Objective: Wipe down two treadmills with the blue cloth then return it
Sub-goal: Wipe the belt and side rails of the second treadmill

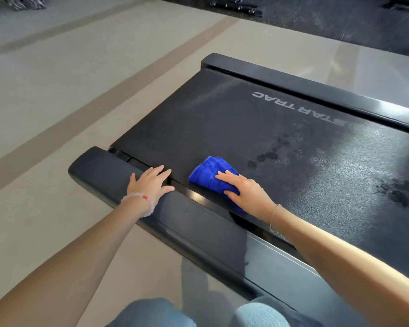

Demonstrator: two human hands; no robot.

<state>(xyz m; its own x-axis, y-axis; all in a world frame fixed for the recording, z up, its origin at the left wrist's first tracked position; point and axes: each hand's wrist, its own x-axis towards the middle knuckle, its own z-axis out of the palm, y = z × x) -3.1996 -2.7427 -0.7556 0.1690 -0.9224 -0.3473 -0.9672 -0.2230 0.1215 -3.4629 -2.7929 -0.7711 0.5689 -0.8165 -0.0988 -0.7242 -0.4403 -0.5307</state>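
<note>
A black treadmill fills the right half of the view, its belt [257,128] printed with "STAR TRAC". The folded blue cloth [207,177] lies on the belt near its rear left corner. My right hand [244,192] presses flat on the cloth, fingers spread over it. My left hand [151,182] rests open on the near side rail [99,171], fingertips at the gap beside the belt. Dark damp spots and a dusty sheen mark the belt to the right of the cloth.
Beige floor with darker stripes spreads to the left and beyond the treadmill's end. The far side rail [316,90] runs along the belt's other edge. Dark rubber matting with black equipment [236,7] lies at the top. My knees in jeans show at the bottom edge.
</note>
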